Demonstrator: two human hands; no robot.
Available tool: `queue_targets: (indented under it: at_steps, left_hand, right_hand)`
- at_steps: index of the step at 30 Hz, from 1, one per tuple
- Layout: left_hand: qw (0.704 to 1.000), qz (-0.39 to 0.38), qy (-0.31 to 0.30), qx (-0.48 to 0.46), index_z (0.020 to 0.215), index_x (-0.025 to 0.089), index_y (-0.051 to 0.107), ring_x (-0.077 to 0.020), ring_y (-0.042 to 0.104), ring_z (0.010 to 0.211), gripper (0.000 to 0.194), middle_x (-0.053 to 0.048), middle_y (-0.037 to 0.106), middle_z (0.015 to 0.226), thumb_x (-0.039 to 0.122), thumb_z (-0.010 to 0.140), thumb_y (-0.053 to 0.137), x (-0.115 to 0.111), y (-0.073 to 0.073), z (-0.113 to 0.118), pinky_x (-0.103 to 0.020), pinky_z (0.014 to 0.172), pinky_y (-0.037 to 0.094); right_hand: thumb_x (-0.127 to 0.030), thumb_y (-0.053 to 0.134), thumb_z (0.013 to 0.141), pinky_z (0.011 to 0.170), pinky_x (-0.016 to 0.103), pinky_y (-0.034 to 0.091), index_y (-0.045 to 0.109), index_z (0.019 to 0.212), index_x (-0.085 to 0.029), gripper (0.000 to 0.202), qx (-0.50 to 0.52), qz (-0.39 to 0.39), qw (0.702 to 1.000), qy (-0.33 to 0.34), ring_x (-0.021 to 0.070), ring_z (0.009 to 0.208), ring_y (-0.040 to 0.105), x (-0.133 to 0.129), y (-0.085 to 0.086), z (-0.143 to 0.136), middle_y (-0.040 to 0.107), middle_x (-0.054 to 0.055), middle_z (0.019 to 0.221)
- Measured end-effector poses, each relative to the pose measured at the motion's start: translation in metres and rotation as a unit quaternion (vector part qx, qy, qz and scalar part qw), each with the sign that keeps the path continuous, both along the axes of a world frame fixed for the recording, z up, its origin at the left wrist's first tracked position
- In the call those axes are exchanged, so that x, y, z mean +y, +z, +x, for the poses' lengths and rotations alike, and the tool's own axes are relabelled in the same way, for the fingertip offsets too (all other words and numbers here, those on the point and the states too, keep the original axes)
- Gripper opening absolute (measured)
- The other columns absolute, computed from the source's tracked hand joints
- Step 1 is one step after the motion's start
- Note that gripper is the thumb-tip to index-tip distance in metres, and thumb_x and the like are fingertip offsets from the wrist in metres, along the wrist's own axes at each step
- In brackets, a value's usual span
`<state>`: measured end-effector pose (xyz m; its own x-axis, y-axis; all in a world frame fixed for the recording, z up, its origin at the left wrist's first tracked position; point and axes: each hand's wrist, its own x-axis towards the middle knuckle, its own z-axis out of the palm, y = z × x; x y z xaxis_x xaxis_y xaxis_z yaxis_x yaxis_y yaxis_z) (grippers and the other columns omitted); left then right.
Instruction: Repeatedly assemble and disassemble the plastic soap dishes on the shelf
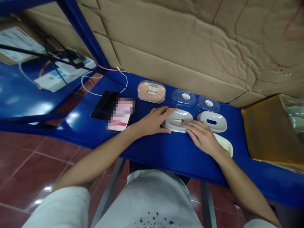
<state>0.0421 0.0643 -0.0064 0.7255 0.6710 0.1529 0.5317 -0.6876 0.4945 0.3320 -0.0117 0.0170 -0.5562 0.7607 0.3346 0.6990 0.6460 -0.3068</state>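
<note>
A white oval soap dish (178,120) with a long slot in its middle lies on the blue table, a pale rim showing under its near edge. My left hand (154,122) holds its left end, thumb on the near side and fingers along the far side. From the right, my right hand (201,134) grips the other end with bent fingers. Just right of it sits a second white slotted dish (217,122). Partly behind my right wrist is a cream tray (225,144). Two clear lids (179,98) (206,105) with round labels lie behind the dishes.
A peach soap dish (151,95) under a clear lid stands at the back. Further left are a phone (121,115) with a lit, blurred screen and a black device (102,106) with cables. A taped cardboard box (268,129) stands right; cardboard (166,63) lines the back.
</note>
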Motion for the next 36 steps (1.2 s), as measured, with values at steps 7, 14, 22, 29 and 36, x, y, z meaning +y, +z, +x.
queue_targets:
  at_steps: [7,14,22,29,36]
  left_hand:
    - [0.999,-0.027,-0.005,-0.02,0.172,0.03,0.026,-0.039,0.046,0.153,0.098,-0.018,0.047,0.162,0.046,0.092,0.082,0.0,0.002,-0.002,-0.06,0.124,0.038]
    - [1.0,-0.022,-0.004,-0.013,0.172,0.026,0.027,-0.0397,0.042,0.156,0.094,-0.019,0.045,0.165,0.05,0.095,0.077,-0.003,0.002,0.0,-0.061,0.126,0.034]
    - [0.999,-0.034,0.008,0.003,0.17,0.025,0.028,-0.0385,0.042,0.155,0.096,-0.018,0.048,0.164,0.052,0.094,0.079,-0.001,0.001,0.001,-0.059,0.125,0.033]
    - [0.998,-0.058,0.025,0.016,0.171,0.027,0.026,-0.0412,0.042,0.155,0.102,-0.018,0.047,0.168,0.05,0.089,0.084,-0.001,0.008,0.0,-0.062,0.125,0.027]
    - [0.994,-0.107,0.007,-0.008,0.172,0.032,0.02,-0.0413,0.038,0.159,0.105,-0.017,0.039,0.174,0.045,0.089,0.082,-0.002,0.015,-0.007,-0.064,0.126,0.025]
  right_hand:
    - [-0.021,0.054,0.109,0.104,0.051,0.057,0.071,0.135,-0.026,0.031,-0.024,-0.002,1.0,0.015,0.0288,0.12,0.074,0.0,-0.001,-0.002,0.08,0.009,0.129]
    - [-0.021,0.054,0.11,0.104,0.049,0.056,0.069,0.137,-0.025,0.031,-0.038,-0.01,0.999,0.037,0.0273,0.121,0.073,0.001,0.003,-0.003,0.079,0.009,0.131]
    - [-0.034,0.053,0.11,0.119,0.061,0.046,0.058,0.154,-0.025,0.045,-0.063,0.003,0.997,-0.038,0.0354,0.145,0.059,0.076,0.016,0.015,0.065,0.015,0.156]
    - [-0.042,0.074,0.095,0.118,0.068,0.045,0.053,0.153,-0.02,0.066,-0.078,-0.099,0.991,-0.042,0.0422,0.151,0.051,0.171,-0.005,0.025,0.051,0.024,0.163]
    - [-0.052,0.083,0.087,0.109,0.057,0.053,0.06,0.136,-0.025,0.06,-0.054,-0.114,0.992,-0.022,0.035,0.127,0.064,0.151,0.003,0.029,0.061,0.015,0.137]
